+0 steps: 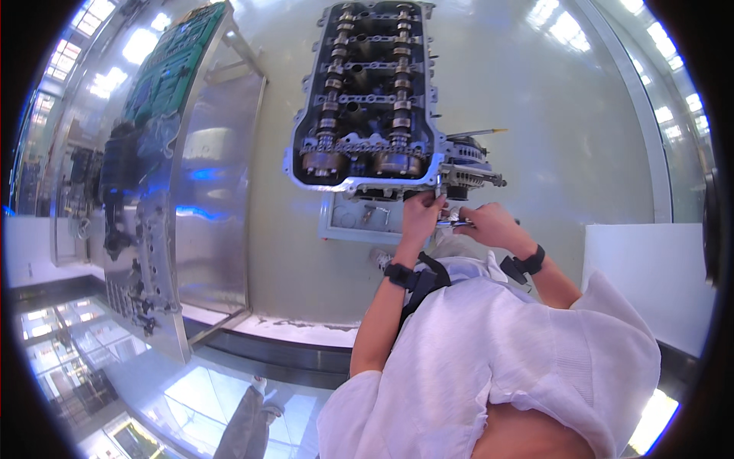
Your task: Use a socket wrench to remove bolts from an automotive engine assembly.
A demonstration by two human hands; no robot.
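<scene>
Silver-grey metal rims the engine [367,98], open-topped, directly ahead of my hands. My right hand [491,225] is curled closed around a slim shiny tool [454,224]; my left hand [421,217] bends at the engine's near edge, its hold hidden, so I cannot tell what it grips. A finned round unit [468,151] juts out nearby, crowding the right side. Below lies a blue-edged tray [359,235]; leftward, a steel table [181,334] bears a green case [176,65].
</scene>
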